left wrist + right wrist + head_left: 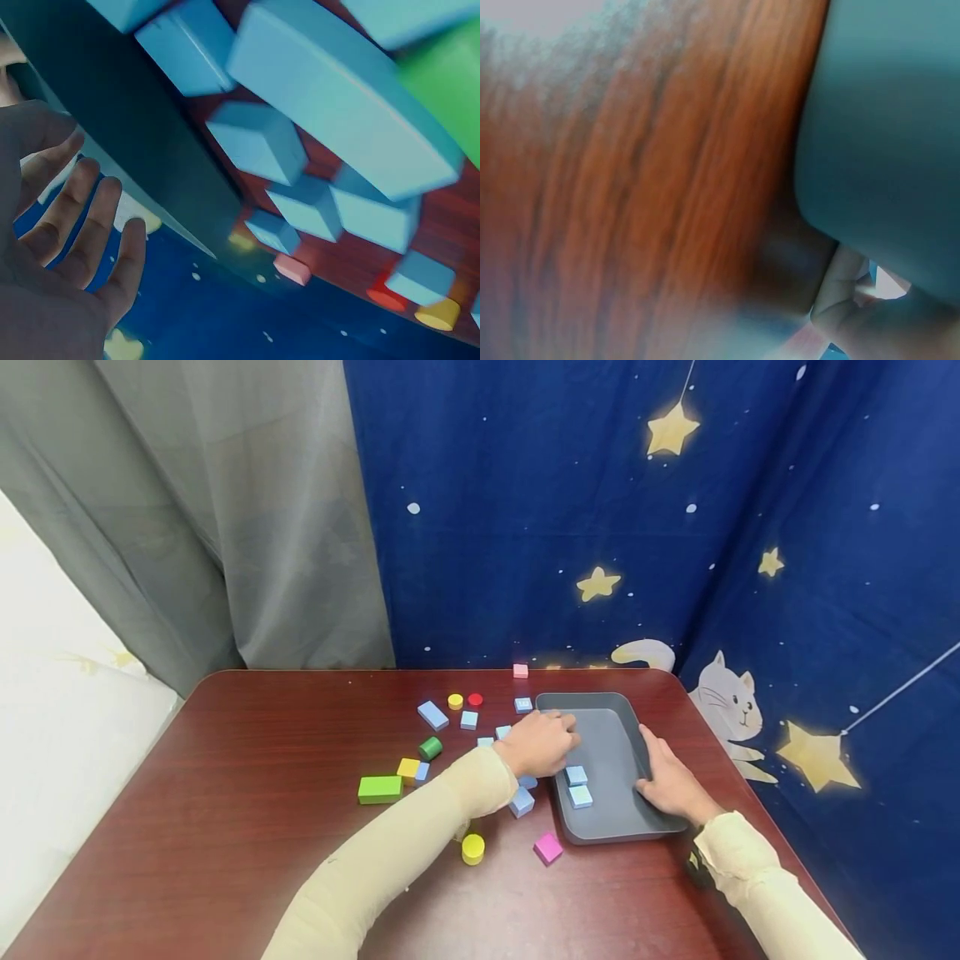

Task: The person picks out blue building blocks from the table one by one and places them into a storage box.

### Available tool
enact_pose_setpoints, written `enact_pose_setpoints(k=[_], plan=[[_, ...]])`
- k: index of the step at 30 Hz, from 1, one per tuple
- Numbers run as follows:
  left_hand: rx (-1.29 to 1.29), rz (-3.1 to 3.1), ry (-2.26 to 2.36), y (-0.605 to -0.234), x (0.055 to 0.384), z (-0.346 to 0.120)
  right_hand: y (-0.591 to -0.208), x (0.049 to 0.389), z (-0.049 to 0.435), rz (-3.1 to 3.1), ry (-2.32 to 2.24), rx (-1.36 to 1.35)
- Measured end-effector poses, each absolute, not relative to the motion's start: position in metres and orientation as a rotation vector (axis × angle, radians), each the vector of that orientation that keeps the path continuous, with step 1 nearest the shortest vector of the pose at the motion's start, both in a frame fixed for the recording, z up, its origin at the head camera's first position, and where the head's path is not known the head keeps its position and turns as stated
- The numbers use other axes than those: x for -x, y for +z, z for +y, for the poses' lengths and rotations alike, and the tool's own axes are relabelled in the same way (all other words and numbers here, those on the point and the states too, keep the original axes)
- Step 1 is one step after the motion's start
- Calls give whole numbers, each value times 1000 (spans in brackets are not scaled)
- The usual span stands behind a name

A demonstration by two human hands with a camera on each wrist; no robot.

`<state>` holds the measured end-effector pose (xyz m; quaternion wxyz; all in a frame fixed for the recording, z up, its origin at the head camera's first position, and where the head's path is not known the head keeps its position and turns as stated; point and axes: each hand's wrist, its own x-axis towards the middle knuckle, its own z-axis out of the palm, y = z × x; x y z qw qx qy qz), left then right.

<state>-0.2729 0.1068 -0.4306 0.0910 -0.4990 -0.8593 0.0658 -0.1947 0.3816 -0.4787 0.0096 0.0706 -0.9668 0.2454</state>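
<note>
A grey tray (611,818) lies on the right part of the table, with two light blue blocks (580,797) inside near its left wall. My left hand (538,743) hovers over the tray's left rim. Its fingers are loosely bent in the left wrist view, and nothing shows between them. My right hand (670,781) grips the right wall of the tray, thumb on the inner side. In the right wrist view the tray's outer wall (877,150) covers much of that hand (847,315). Several light blue blocks (255,142) lie just left of the tray, partly hidden by my left arm.
Farther left on the brown table (225,827) are a lime green block (380,790), a dark green cylinder (431,748) and an orange-yellow block (408,769). A yellow cylinder (472,849) and a magenta block (548,848) lie nearer. A pink block (521,671) sits at the far edge.
</note>
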Motion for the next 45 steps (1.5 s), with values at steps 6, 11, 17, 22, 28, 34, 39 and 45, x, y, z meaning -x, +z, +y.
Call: enact_pose_setpoints(k=[6, 11, 17, 22, 28, 34, 39, 45], plan=[[1385, -2632, 150, -427, 287, 85, -479, 196, 383, -3027, 761, -227], [1324, -2682, 134, -429, 297, 64, -478, 195, 382, -3028, 765, -229], [1256, -2760, 77, -428, 307, 36, -478, 194, 382, -3018, 755, -226], [1187, -2805, 48, -433, 318, 11, -476, 194, 381, -3022, 746, -216], [1141, -2809, 4, -441, 327, -18, -483, 195, 386, -2991, 775, -260], [1081, -2837, -26, -449, 334, -41, -496, 202, 397, -2940, 740, -313], [1022, -2924, -54, -453, 338, -53, -479, 195, 384, -3011, 743, -242], [983, -3007, -106, -452, 338, -60, -480, 194, 382, -3017, 747, -231]])
